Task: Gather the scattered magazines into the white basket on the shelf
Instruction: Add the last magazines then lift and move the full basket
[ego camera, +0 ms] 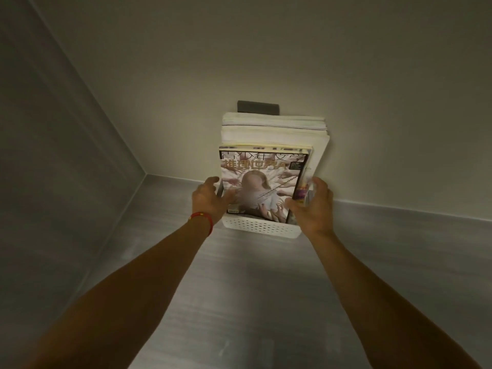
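A white perforated basket stands on the grey shelf floor against the back wall. Several magazines stand upright in it; the front magazine has a pale cover with Chinese lettering and many reaching hands. Behind it rise thicker white-edged magazines. My left hand, with a red cord on its wrist, rests against the front magazine's left edge, thumb on the cover. My right hand grips the right edges of the front magazines, thumb in front and fingers behind.
The shelf is a deep grey compartment with a side wall on the left and a pale back wall. A dark grey rectangular piece shows on the back wall above the magazines. Bare shelf floor lies between me and the basket.
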A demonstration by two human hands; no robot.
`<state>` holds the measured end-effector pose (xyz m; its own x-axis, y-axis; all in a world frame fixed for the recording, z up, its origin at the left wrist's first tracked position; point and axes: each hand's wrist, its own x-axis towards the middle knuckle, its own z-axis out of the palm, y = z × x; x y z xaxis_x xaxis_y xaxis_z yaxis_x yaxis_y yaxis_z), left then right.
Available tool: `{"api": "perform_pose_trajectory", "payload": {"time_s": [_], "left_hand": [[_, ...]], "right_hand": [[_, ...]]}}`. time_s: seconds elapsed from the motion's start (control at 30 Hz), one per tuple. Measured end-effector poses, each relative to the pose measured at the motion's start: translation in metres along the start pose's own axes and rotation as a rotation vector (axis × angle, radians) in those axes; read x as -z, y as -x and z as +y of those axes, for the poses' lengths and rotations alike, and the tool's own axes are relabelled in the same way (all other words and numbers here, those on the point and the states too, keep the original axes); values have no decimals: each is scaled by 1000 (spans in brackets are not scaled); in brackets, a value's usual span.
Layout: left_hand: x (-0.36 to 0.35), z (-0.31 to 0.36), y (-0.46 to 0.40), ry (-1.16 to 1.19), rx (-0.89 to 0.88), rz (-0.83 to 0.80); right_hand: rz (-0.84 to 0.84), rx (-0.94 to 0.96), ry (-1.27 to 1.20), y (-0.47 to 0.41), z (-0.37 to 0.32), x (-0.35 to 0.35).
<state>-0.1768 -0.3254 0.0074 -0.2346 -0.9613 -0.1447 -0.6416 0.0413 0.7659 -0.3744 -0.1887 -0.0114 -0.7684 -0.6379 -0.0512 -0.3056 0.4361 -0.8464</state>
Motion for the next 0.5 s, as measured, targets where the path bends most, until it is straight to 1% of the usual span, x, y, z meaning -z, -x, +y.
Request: {"api": "perform_pose_trajectory", "payload": {"time_s": [0.03, 0.07, 0.13, 0.2, 0.37, 0.5], "left_hand": [[-1, -1, -4, 36, -13, -40], [-3, -1, -9, 121, -8, -101], [-6, 0, -17, 288, 14, -218], [-9, 1, -21, 344, 52, -283], [-6, 0, -27, 378, 37, -398], [-7, -2, -26, 428, 29, -388]], "right_hand": [[-53, -46, 10, -4, 4, 1], [-115, -76, -30, -9, 6, 1], [-233, -82, -164, -21, 12, -1], [-286, -94, -191, -31, 14, -3], [-290, -99, -227, -44, 18, -10], [-259, -119, -311, -49, 18, -14]]}}
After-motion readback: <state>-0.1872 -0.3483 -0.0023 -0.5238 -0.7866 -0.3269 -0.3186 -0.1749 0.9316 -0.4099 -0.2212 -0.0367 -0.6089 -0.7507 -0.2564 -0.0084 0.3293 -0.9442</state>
